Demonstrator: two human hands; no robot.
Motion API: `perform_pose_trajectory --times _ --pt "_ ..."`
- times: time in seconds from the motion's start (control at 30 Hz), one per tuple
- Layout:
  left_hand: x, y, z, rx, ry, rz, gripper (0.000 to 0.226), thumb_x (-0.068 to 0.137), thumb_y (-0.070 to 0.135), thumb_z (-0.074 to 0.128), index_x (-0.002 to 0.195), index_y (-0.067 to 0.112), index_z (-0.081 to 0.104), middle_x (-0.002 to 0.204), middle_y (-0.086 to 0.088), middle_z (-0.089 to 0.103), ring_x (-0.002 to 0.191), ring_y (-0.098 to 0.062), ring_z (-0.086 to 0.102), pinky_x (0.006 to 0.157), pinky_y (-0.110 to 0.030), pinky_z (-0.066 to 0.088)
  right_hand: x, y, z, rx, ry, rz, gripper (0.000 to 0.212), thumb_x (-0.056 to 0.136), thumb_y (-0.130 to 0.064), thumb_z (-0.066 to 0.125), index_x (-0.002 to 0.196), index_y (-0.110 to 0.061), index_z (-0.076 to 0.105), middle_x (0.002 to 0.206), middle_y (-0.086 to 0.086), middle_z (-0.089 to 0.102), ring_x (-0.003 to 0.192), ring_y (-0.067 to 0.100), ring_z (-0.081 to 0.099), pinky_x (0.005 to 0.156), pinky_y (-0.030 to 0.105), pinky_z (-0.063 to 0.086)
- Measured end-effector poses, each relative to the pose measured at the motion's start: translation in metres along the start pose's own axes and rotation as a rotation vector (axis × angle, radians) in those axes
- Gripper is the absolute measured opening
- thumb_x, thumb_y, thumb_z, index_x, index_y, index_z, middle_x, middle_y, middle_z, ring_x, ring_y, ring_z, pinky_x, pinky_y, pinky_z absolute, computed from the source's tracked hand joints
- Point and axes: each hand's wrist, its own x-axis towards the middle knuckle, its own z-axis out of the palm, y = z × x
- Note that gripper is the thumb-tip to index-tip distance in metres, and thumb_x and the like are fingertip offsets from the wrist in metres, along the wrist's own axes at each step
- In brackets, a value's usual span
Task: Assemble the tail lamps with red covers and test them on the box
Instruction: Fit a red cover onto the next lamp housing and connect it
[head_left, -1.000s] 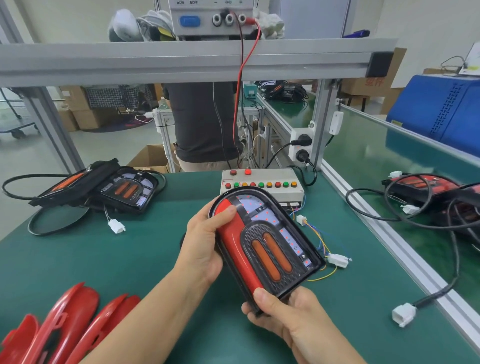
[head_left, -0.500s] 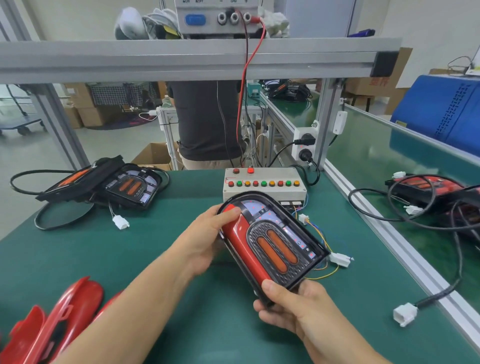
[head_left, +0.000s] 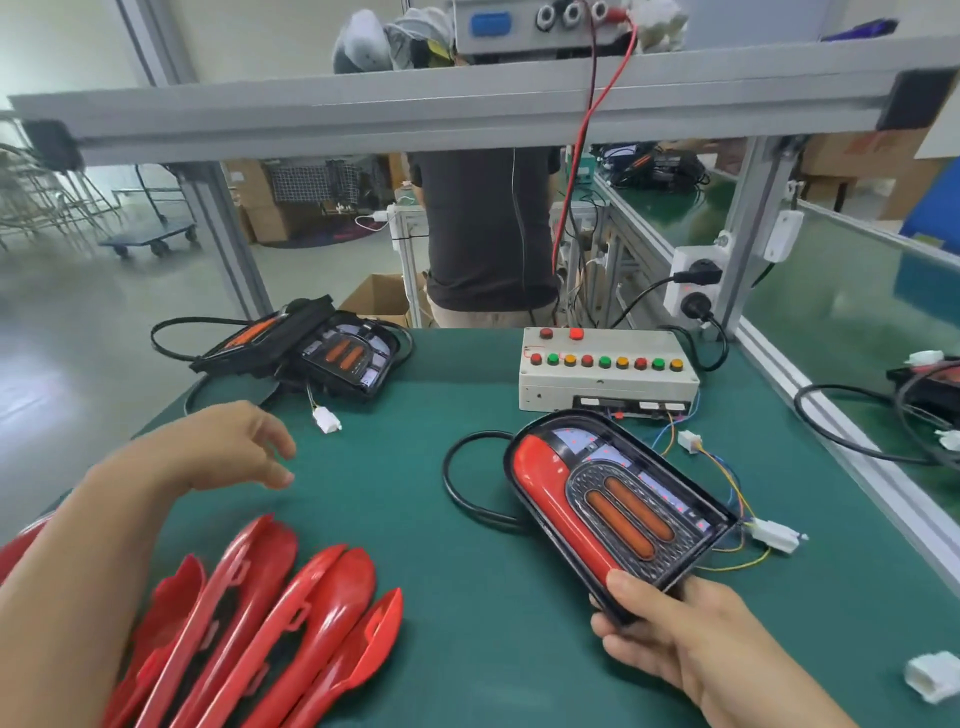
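Observation:
My right hand (head_left: 670, 639) grips the near end of a black tail lamp (head_left: 618, 512), thumb on top. The lamp has a red cover along its left side and two orange strips in its middle. Its black cable loops behind it on the green mat. My left hand (head_left: 228, 449) hovers over the mat to the left, fingers relaxed and holding nothing. Several loose red covers (head_left: 260, 634) lie below that hand at the near left. The white test box (head_left: 605, 371) with rows of coloured buttons stands just beyond the lamp, and a white connector (head_left: 776, 535) on coloured wires lies to the lamp's right.
Two more tail lamps (head_left: 311, 353) with a white plug (head_left: 326, 419) lie at the far left. A person in a dark shirt (head_left: 485, 228) stands beyond the table. An aluminium rail (head_left: 852, 467) borders the right side, with cables and another lamp past it. A white connector (head_left: 932, 675) lies near right.
My left hand has let go of the lamp and moved left over the mat. My right hand alone now holds the lamp, which sits lower and further right.

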Motion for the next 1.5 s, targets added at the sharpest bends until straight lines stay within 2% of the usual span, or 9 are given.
perform_pose_trajectory --times 0.2,0.33,0.5,0.6,0.73,0.97,1.23,1.4,1.5 --pt "-0.006 -0.032 0.000 0.127 -0.231 -0.088 0.039 0.068 0.035 0.083 0.099 0.034 0.060 0.097 0.006 0.071 0.093 -0.011 0.066 0.097 -0.034 0.046 0.004 -0.001 0.000 -0.052 0.013 0.014 0.022 0.079 -0.010 0.072 0.099 -0.003 0.069 0.078 0.011 0.075 0.064 0.025 0.073 0.049 0.026 0.057" --pt "-0.005 -0.036 0.008 0.032 -0.256 -0.082 0.040 0.068 0.040 0.082 0.100 0.031 0.061 0.093 0.005 0.072 0.082 -0.011 0.066 0.089 -0.030 0.049 0.004 0.000 0.000 -0.067 0.015 0.015 0.022 0.078 -0.010 0.073 0.099 -0.004 0.069 0.079 0.011 0.075 0.066 0.026 0.073 0.049 0.026 0.057" --pt "-0.007 -0.057 -0.001 -0.147 0.020 -0.106 0.011 0.079 0.016 0.075 0.090 0.014 0.072 0.090 -0.007 0.072 0.072 -0.019 0.060 0.076 -0.027 0.047 0.005 0.000 -0.003 -0.072 0.006 0.026 0.027 0.075 -0.012 0.073 0.100 -0.006 0.068 0.080 0.014 0.075 0.062 0.025 0.073 0.046 0.027 0.056" --pt "-0.019 -0.070 -0.009 -0.062 -0.177 -0.135 0.026 0.072 0.012 0.080 0.094 0.021 0.069 0.089 0.002 0.073 0.087 -0.016 0.068 0.091 -0.031 0.049 0.007 0.001 -0.004 -0.088 -0.006 0.017 0.042 0.063 -0.019 0.076 0.102 -0.007 0.068 0.087 0.014 0.076 0.066 0.027 0.074 0.047 0.027 0.056" --pt "-0.023 -0.072 0.004 0.073 -0.299 -0.154 0.038 0.068 0.006 0.074 0.098 0.029 0.068 0.087 0.010 0.072 0.087 -0.006 0.067 0.090 -0.028 0.051 0.009 0.002 -0.004 -0.104 -0.012 0.007 0.053 0.054 -0.022 0.077 0.103 -0.008 0.068 0.090 0.014 0.076 0.070 0.029 0.074 0.048 0.027 0.057" --pt "-0.017 -0.068 0.020 0.033 -0.215 -0.140 0.020 0.071 0.003 0.076 0.076 0.022 0.071 0.067 0.008 0.068 0.069 -0.007 0.062 0.075 -0.025 0.050 0.009 0.003 -0.003 -0.093 -0.014 0.013 0.046 0.056 -0.021 0.076 0.100 -0.008 0.068 0.083 0.013 0.076 0.064 0.026 0.073 0.046 0.026 0.055" --pt "-0.038 -0.087 -0.003 -0.025 -0.204 -0.126 0.028 0.070 -0.001 0.072 0.092 0.015 0.068 0.064 0.005 0.067 0.059 -0.007 0.061 0.071 -0.024 0.050 0.010 0.004 -0.006 -0.089 -0.017 0.019 0.048 0.055 -0.021 0.076 0.100 -0.006 0.068 0.084 0.015 0.076 0.063 0.026 0.073 0.046 0.027 0.056" --pt "-0.050 -0.068 0.005 -0.035 0.082 0.050 0.031 0.074 0.013 0.078 0.092 0.036 0.067 0.086 0.013 0.068 0.075 -0.002 0.062 0.071 -0.018 0.047 0.011 0.005 -0.005 -0.096 -0.027 0.017 0.049 0.055 -0.021 0.076 0.101 -0.006 0.068 0.085 0.015 0.076 0.064 0.026 0.073 0.047 0.027 0.056" --pt "-0.054 -0.033 0.016 -0.118 0.118 0.252 0.035 0.073 0.029 0.079 0.098 0.047 0.062 0.103 0.024 0.064 0.098 0.000 0.057 0.091 -0.026 0.043 0.011 0.004 -0.004 -0.092 -0.019 0.010 0.046 0.056 -0.020 0.076 0.099 -0.006 0.068 0.085 0.016 0.075 0.062 0.026 0.073 0.046 0.026 0.056"
